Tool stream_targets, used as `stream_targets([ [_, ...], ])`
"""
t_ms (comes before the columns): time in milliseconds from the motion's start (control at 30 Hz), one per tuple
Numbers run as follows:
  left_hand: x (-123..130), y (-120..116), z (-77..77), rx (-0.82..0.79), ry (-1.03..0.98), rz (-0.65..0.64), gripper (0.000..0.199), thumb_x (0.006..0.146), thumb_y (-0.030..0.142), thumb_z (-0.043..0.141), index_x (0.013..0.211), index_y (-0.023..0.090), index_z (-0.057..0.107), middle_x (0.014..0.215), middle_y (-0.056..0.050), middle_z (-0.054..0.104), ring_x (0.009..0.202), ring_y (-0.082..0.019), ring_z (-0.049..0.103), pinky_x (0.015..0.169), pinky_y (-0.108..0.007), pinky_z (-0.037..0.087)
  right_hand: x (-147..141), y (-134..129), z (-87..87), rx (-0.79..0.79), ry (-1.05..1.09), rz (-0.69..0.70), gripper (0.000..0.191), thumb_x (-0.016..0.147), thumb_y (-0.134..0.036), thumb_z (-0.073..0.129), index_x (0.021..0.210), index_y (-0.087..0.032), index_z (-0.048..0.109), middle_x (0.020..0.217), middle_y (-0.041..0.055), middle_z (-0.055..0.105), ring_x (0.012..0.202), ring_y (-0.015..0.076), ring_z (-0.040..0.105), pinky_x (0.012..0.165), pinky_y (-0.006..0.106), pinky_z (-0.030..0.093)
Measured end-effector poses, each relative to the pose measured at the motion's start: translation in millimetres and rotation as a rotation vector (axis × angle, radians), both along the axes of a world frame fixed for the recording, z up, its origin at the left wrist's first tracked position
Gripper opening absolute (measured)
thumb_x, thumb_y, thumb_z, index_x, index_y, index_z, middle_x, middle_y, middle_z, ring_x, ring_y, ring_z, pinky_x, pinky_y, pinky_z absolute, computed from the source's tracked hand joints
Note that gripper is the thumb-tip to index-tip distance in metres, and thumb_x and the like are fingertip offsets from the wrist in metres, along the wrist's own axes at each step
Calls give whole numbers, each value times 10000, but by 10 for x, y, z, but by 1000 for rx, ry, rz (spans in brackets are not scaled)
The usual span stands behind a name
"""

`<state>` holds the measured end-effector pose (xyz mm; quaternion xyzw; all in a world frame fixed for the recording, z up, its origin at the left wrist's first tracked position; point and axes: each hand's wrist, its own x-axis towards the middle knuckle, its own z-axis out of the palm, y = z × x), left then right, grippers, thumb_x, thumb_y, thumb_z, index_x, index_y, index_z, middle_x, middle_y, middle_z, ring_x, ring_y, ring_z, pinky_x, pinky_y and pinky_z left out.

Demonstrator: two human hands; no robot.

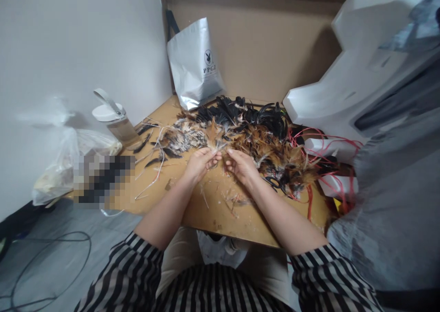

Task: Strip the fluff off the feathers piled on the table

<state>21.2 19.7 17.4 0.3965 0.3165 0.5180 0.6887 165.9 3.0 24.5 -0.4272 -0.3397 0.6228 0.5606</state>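
Note:
Over the middle of the wooden table [195, 202], my left hand [202, 161] pinches the quill end of a small bunch of brown feathers [213, 133], whose tips fan away from me. Close beside it on the right, my right hand [240, 164] is closed in a pinch near the same quills; what lies between its fingertips is too small to make out. Behind the hands spread heaps of loose feathers: black ones [237, 112] at the back, pale speckled ones [185, 135] to the left and brown ones [275, 151] to the right.
A silver bag [194, 64] stands at the back. On the left are a lidded drink cup [118, 122] and a clear plastic bag [65, 161]. Scissors [273, 182] lie by the brown feathers. Red string [309, 202] and grey cloth [395, 202] are at the right.

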Motion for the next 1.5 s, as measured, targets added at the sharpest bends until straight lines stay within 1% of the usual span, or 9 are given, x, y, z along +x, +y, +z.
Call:
stream_targets([
  [167, 52, -44, 14, 62, 142, -5, 216, 630, 290, 692, 712, 100, 633, 661, -57, 656, 573, -80, 590, 576, -179, 441, -100, -3, -73, 62, -75, -51, 289, 588, -417, 691, 634, -172, 545, 514, -35, 544, 407, 54, 421, 389, 184, 304],
  [333, 31, -26, -24, -36, 53, -97, 186, 665, 234, 672, 782, 99, 620, 766, -77, 677, 634, -93, 624, 563, -159, 449, -59, 3, -55, 152, -153, -97, 305, 605, -411, 670, 544, -176, 486, 471, -54, 468, 410, 58, 383, 422, 199, 293],
  [533, -13, 14, -51, -175, -65, -100, 90, 707, 148, 628, 773, 91, 604, 754, -75, 680, 627, -105, 639, 533, -148, 463, -5, -15, 23, 317, -405, -127, 280, 654, -405, 620, 544, -171, 512, 489, -47, 457, 460, 72, 386, 479, 214, 307],
  [867, 9, -14, -64, -127, 37, -174, 159, 677, 191, 667, 798, 92, 638, 714, -64, 669, 598, -80, 620, 524, -134, 454, -32, 5, -8, 383, -540, -163, 209, 644, -356, 616, 576, -165, 563, 532, -43, 470, 518, 85, 399, 522, 218, 312],
  [1033, 23, -33, -40, -84, 123, -151, 196, 652, 237, 688, 779, 97, 637, 704, -61, 663, 584, -75, 605, 537, -149, 449, -32, -1, 15, 366, -542, -158, 196, 634, -344, 624, 607, -151, 601, 571, -29, 527, 543, 89, 435, 549, 220, 335],
  [1200, 31, -51, -20, 0, 212, -132, 221, 641, 290, 688, 739, 100, 630, 685, -59, 657, 561, -76, 591, 518, -162, 429, -48, 11, 13, 318, -442, -112, 196, 609, -345, 641, 601, -154, 599, 568, -26, 549, 528, 86, 447, 542, 220, 347],
  [1333, -25, 11, -24, 35, 175, -46, 220, 644, 301, 681, 711, 102, 617, 662, -46, 648, 527, -63, 571, 472, -149, 392, -22, 48, -1, 229, -375, -50, 222, 602, -367, 641, 643, -151, 610, 506, -35, 525, 466, 77, 419, 495, 218, 330],
  [1400, -78, 66, -24, 21, 92, 45, 204, 645, 282, 682, 720, 108, 607, 680, -38, 649, 543, -58, 575, 477, -140, 392, 37, 85, -26, 221, -437, -50, 225, 603, -362, 639, 661, -145, 622, 513, -30, 539, 464, 75, 423, 500, 217, 336],
  [1500, -159, 143, -22, 6, -16, 164, 190, 645, 252, 682, 753, 118, 601, 699, -23, 646, 554, -48, 577, 474, -126, 390, 172, 146, -76, 288, -647, -40, 204, 617, -341, 629, 656, -141, 635, 574, -12, 584, 499, 78, 448, 531, 217, 351],
])
